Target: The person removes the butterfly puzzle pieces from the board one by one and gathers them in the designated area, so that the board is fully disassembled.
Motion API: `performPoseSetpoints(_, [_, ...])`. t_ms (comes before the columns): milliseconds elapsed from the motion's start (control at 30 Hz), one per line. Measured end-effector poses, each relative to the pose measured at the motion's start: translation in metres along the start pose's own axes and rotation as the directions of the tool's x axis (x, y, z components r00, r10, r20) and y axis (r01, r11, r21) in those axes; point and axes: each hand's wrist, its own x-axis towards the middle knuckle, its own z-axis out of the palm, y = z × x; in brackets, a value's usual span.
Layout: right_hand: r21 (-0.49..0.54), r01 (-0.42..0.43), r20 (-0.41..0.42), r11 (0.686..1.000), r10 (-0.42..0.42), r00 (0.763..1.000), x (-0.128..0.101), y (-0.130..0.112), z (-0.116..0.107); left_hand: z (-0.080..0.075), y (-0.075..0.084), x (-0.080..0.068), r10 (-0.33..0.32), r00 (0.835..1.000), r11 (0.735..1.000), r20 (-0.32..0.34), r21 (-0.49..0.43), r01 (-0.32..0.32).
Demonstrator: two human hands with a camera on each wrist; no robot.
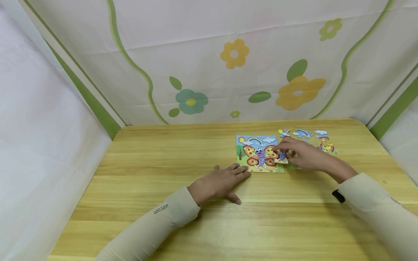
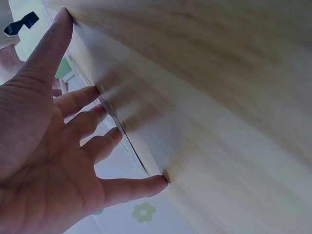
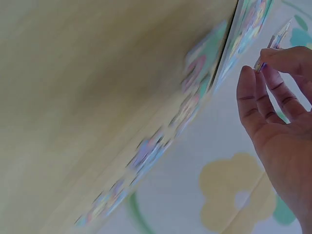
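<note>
Here, one puzzle board (image 1: pixel 258 154) lies beside several loose pieces (image 1: pixel 303 134). Your right hand (image 1: pixel 302 154) pinches one piece (image 1: pixel 281 156) at the board's right edge. Your left hand (image 1: pixel 220 183) rests flat and relaxed on the surface (image 1: pixel 147 181).

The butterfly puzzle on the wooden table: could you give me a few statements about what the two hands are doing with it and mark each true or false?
1. The right hand pinches a puzzle piece at the right edge of the puzzle board. True.
2. The left hand is lifted in the air, holding a piece. False: it lies flat on the table, fingers straight, holding nothing.
3. Loose puzzle pieces lie to the right of the board. True.
4. The board sits at the table's left edge. False: it lies right of the middle, towards the far side.
5. Both arms wear long pale sleeves. True.
</note>
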Motion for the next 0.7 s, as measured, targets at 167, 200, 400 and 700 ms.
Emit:
performPoseSetpoints(167, [-0.018,-0.051,-0.042,0.999,0.050,0.998,-0.026,0.019,-0.009,0.001,0.000,0.000,0.002,1.000,1.000,-0.005,0.000,-0.002])
performPoseSetpoints(200, [-0.033,-0.054,-0.051,0.998,0.053,0.997,-0.031,0.023,-0.010,0.001,0.000,0.000,0.002,1.000,1.000,-0.006,0.000,-0.002])
performPoseSetpoints(400, [-0.091,-0.068,-0.116,0.994,0.057,0.992,-0.058,0.047,-0.013,0.002,0.000,-0.001,0.000,1.000,1.000,-0.007,0.002,0.000])
performPoseSetpoints(700, [-0.127,-0.053,-0.149,0.990,0.034,0.988,-0.075,0.070,-0.007,0.001,0.000,-0.001,0.000,1.000,1.000,-0.003,0.001,0.000])
